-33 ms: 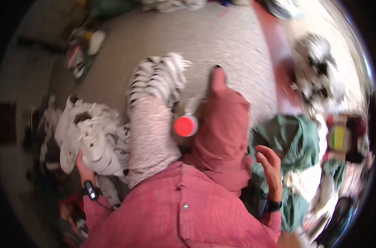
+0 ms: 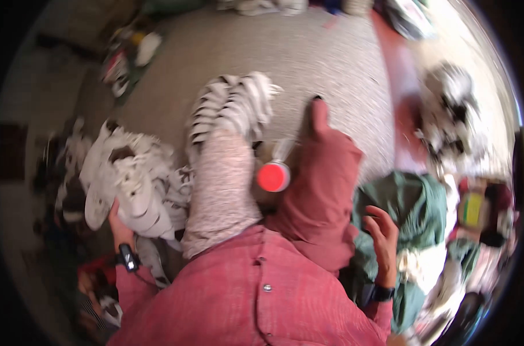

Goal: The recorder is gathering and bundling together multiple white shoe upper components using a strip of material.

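Note:
I sit on a grey carpet (image 2: pixel 331 63) in a red shirt (image 2: pixel 256 300), legs stretched forward. My left hand (image 2: pixel 120 225), with a dark watch on the wrist, reaches into a pile of white cloth with dark markings (image 2: pixel 129 179) at my left and grips it; the fingers are hidden in the folds. My right hand (image 2: pixel 383 230), also with a wrist band, rests with fingers apart on a green garment (image 2: pixel 417 202) at my right. A striped black-and-white sock (image 2: pixel 227 106) covers one foot. A clear bottle with a red cap (image 2: pixel 273 173) lies between my legs.
A red strip (image 2: pixel 397 92) borders the carpet on the right, with a black-and-white bundle (image 2: pixel 452 115) beyond it. Mixed clothes and a yellow-green item (image 2: pixel 472 210) crowd the right edge. More clutter (image 2: pixel 123 57) lies at the far left. The picture is blurred.

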`<state>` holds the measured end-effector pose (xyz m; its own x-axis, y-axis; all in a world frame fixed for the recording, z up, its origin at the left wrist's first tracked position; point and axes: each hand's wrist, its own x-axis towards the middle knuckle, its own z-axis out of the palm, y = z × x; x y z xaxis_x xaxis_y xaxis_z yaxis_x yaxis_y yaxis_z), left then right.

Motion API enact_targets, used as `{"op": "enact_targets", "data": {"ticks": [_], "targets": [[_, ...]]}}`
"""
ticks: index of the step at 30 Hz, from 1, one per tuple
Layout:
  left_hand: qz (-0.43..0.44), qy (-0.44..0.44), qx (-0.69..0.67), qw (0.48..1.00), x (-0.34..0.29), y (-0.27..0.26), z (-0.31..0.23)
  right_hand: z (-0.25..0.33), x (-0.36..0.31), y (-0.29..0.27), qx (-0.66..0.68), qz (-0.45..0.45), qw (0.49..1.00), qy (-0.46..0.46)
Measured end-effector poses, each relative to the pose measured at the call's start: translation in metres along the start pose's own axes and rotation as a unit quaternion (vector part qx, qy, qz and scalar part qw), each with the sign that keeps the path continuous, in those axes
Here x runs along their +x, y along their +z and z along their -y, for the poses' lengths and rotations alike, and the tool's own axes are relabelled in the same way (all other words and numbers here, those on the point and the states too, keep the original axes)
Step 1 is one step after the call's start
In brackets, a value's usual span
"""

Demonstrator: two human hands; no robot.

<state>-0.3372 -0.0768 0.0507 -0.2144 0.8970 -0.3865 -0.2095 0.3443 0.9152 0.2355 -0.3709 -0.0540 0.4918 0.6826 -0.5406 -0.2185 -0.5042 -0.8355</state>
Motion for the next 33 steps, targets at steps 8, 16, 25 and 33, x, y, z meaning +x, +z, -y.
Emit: {"op": "enact_targets", "data": {"ticks": [8,16,25,33], "targets": [[-0.061,0.06,-0.106,0.991,0.015,-0.041,-0.025,0.082,0.055,0.052,-0.261,-0.03,0.915,-0.306],[-0.107,0.076,-0.142,0.981,0.031,-0.111,-0.022,0.103,0.073,0.118,-0.362,-0.006,0.89,-0.278],[-0.062,-0.06,-0.192,0.978,0.036,-0.095,0.004,0.126,0.092,0.121,-0.489,-0.033,0.818,-0.302],[0.074,-0.239,-0.108,0.962,0.107,-0.006,0.101,0.131,0.121,0.136,-0.478,-0.011,0.824,-0.303]]}}
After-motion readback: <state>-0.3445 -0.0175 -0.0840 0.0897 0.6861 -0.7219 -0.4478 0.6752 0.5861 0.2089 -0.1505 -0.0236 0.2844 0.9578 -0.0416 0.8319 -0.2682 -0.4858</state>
